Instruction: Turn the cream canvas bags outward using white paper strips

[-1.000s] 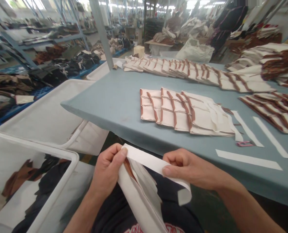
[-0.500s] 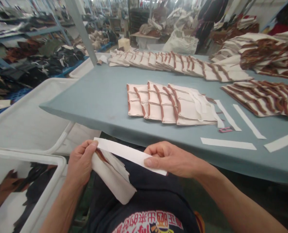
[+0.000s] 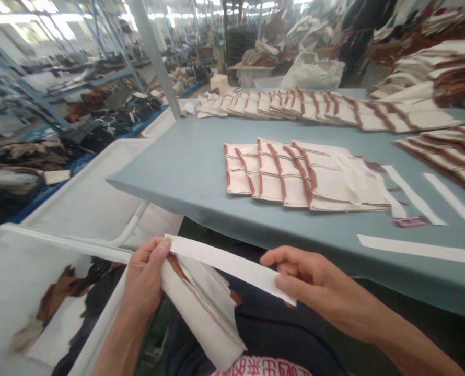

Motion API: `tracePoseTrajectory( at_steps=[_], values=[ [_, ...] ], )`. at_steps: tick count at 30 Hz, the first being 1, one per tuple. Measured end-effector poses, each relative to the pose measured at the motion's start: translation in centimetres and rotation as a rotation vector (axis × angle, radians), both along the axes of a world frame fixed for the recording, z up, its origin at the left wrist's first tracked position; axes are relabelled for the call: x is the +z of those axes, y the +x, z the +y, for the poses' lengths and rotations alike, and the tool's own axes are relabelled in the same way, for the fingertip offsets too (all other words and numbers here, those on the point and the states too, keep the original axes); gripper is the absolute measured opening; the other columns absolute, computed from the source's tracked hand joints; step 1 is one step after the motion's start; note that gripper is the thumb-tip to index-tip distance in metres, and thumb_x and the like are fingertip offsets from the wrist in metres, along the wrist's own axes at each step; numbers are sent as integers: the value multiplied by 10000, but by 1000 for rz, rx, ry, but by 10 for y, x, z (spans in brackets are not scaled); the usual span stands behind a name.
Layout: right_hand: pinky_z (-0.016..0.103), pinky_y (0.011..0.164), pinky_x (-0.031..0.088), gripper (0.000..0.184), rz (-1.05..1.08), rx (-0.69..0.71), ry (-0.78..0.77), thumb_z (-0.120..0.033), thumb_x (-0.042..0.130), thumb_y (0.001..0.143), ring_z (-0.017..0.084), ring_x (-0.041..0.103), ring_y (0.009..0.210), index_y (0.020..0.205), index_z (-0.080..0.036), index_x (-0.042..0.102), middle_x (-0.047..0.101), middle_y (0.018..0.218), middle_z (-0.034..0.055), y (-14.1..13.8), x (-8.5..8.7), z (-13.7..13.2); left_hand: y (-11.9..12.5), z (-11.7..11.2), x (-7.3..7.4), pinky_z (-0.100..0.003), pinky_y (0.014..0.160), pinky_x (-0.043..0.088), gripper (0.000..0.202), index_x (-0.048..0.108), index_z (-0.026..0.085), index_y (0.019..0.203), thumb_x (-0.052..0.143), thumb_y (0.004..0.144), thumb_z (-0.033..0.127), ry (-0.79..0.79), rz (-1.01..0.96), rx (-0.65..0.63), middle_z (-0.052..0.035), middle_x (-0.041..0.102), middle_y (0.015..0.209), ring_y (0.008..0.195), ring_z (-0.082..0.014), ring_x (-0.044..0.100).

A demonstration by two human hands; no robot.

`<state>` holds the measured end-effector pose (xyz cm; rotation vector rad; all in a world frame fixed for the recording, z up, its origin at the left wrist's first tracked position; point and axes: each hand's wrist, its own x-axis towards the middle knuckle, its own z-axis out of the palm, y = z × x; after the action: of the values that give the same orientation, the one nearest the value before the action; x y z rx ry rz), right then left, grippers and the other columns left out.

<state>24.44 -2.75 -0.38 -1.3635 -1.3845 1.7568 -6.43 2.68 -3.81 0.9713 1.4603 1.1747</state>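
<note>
"What's in your grip?"
"From my end, the left fingers point(image 3: 159, 249) pinch a white strip point(image 3: 224, 263) and the corner of a folded cream cloth point(image 3: 201, 316); the right fingers point(image 3: 289, 255) grip the strip near its other end."
"Where does it lie?"
"Between both hands, near the counter point(image 3: 170, 162). On that I see overlapping brown-edged pieces point(image 3: 271, 175), with a pink tool point(image 3: 407, 223) and loose strips point(image 3: 418, 248) to their right. White bins point(image 3: 83, 193) stand at left."
</note>
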Motion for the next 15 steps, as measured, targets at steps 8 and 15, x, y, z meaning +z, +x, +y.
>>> tracePoseTrajectory(
  at_steps=[8,15],
  values=[
    [311,621,491,558,-429,-171,36,-667,618,838,225,630,671,1070,-168,707,670,697,41,48,-57,-7,20,-28,35,-200,530,325,404,540,163,668,628,941,447,145,167,-315,34,489,635,572,-92,403],
    [405,986,525,444,-279,-216,398,-516,635,890,292,680,1128,1213,-214,672,735,1236,117,-3,-11,13,50,-28,67,-218,551,329,328,510,175,651,527,961,279,238,395,-553,42,467,620,580,-98,435]
  ],
)
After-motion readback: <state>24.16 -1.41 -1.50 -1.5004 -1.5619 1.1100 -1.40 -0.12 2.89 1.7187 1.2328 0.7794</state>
